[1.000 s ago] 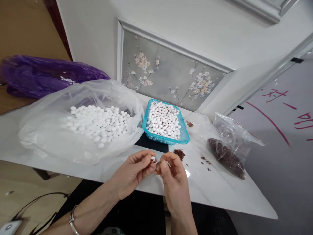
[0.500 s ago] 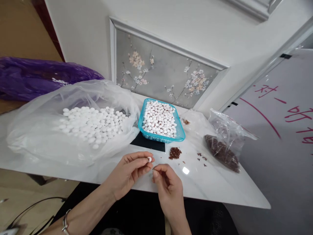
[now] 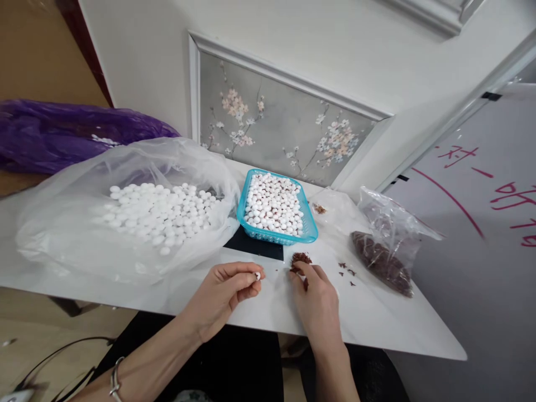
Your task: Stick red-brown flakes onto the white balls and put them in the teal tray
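Note:
My left hand point(image 3: 228, 298) is closed above the table's front edge. Thumb and fingertips pinch a small white ball point(image 3: 257, 276) that has a dark red-brown mark on it. To the right, my right hand point(image 3: 317, 301) reaches down to a small pile of reddish-brown bits point(image 3: 301, 257). Its thumb and forefinger are brought close together at the pile's near edge; whatever lies between the tips is too small to make out. Behind the hands, a blue plastic basket point(image 3: 312, 237) holds many white balls with brown marks.
A large translucent bag point(image 3: 54, 223) of plain white balls fills the table's left side. Behind it lies a purple bag point(image 3: 50, 134). A clear bag of brown bits point(image 3: 381, 259) and a few loose bits point(image 3: 352, 272) are at right. A whiteboard point(image 3: 452, 245) stands beside the table point(image 3: 402, 329).
My right hand has moved right and forward, away from my left hand, to the brown pile. My left hand still holds the white ball in nearly the same place.

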A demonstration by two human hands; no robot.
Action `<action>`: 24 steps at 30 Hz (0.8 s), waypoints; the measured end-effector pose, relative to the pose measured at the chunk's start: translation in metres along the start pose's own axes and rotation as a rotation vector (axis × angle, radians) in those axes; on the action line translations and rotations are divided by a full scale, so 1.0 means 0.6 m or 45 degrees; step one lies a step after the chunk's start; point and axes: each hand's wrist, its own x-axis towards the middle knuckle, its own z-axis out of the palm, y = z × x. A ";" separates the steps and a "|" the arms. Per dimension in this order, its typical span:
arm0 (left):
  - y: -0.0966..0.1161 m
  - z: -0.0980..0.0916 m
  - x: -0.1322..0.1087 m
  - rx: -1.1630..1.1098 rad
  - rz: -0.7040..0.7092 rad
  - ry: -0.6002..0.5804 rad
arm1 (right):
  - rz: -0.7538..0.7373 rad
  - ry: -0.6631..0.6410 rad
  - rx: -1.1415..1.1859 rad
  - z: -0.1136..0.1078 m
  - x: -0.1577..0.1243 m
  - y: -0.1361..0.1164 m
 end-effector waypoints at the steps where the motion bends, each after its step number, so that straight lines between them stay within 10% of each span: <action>1: 0.000 0.000 0.000 -0.007 -0.004 0.001 | 0.008 -0.009 -0.029 0.003 0.001 -0.001; 9: 0.003 0.002 -0.002 0.046 -0.015 0.005 | 0.025 0.058 -0.086 0.008 -0.004 -0.005; 17: 0.037 0.069 0.055 1.028 0.774 0.095 | 0.095 0.197 -0.044 0.014 -0.010 0.019; 24: 0.102 0.105 0.127 1.551 0.978 0.238 | 0.085 0.160 -0.026 0.024 -0.012 0.035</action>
